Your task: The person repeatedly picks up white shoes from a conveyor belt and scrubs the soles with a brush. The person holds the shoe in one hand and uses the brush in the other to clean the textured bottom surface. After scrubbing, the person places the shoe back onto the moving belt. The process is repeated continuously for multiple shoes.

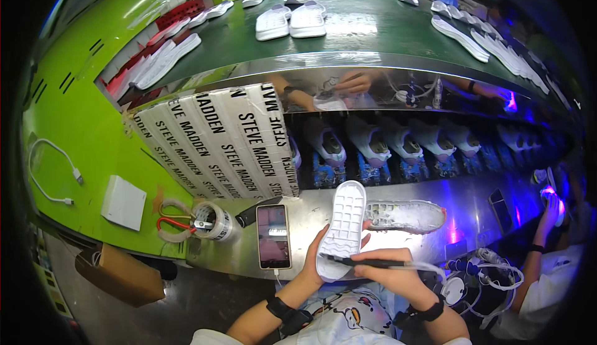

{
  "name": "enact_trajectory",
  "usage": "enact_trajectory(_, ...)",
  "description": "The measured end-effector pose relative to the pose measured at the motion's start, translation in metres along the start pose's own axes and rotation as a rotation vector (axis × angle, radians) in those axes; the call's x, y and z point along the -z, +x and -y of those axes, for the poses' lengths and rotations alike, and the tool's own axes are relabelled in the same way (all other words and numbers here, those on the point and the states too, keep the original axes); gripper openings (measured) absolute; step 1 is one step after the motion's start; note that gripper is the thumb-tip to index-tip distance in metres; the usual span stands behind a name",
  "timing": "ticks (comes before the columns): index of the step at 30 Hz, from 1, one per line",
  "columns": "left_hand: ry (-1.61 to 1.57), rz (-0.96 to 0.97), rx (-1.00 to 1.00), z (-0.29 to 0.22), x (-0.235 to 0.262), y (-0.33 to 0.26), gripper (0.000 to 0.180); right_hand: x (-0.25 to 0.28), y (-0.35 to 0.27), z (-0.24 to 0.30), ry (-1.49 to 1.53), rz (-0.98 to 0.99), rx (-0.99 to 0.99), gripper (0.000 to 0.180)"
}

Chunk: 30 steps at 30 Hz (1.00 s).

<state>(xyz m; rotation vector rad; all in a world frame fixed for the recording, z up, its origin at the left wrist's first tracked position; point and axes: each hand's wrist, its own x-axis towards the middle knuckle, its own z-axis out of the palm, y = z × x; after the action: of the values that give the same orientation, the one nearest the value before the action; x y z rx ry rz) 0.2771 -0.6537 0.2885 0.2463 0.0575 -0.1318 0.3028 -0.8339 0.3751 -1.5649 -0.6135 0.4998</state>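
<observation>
left of the phone [273,237], which lies screen-up on the steel ledge [472,202], sit a roll of clear tape [214,220], red-handled scissors [174,223], a white flat box [124,202] and a white cable [53,174] on the green surface; a brown carton [127,275] sits lower, under that surface's edge. above the phone leans a white printed cardboard sheet [217,139], which blocks the left end of the lower rack.

just right of the phone, the left hand [314,255] is closed around the edge of one white shoe sole [342,233], held upright, tread side facing the camera. the right hand [388,275] grips a dark pen-like tool [367,261] whose tip touches the sole's lower part; a clear hose [429,267] runs from the tool to the right.

behind the sole, right of the phone, one more sole [404,214] lies flat on the ledge. above it the rack holds a row of at least five white shoes [370,143] on stands. the green belt [373,27] higher up carries two white soles side by side [290,21] and further soles at its edges. far right, another person's hand [550,211] is by a purple light.
</observation>
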Motion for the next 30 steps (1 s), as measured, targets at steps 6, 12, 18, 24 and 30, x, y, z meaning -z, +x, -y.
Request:
enact_trajectory(6, -0.252, 0.118, 0.034, 0.002, 0.021, 0.006, 0.062, -0.041, 0.012, -0.016, -0.481, -0.169, 0.576, 0.020)
enact_trajectory(12, -0.133, 0.012, -0.085, -0.007, 0.001, 0.003, 0.063, -0.031, 0.013, -0.011, -0.266, -0.089, 0.388, 0.020)
enact_trajectory(18, -0.106, 0.225, 0.117, -0.028, 0.009, 0.014, 0.072, -0.022, 0.012, -0.006, 0.076, 0.005, 0.080, 0.019)
enact_trajectory(24, 0.193, 0.090, 0.254, -0.042, -0.016, 0.020, 0.069, 0.004, 0.011, 0.007, -0.006, 0.294, 0.135, 0.014)
enact_trajectory(30, 0.854, -0.389, 0.336, -0.037, -0.144, -0.012, 0.038, 0.017, 0.009, 0.024, -0.283, 0.376, 0.445, 0.014)
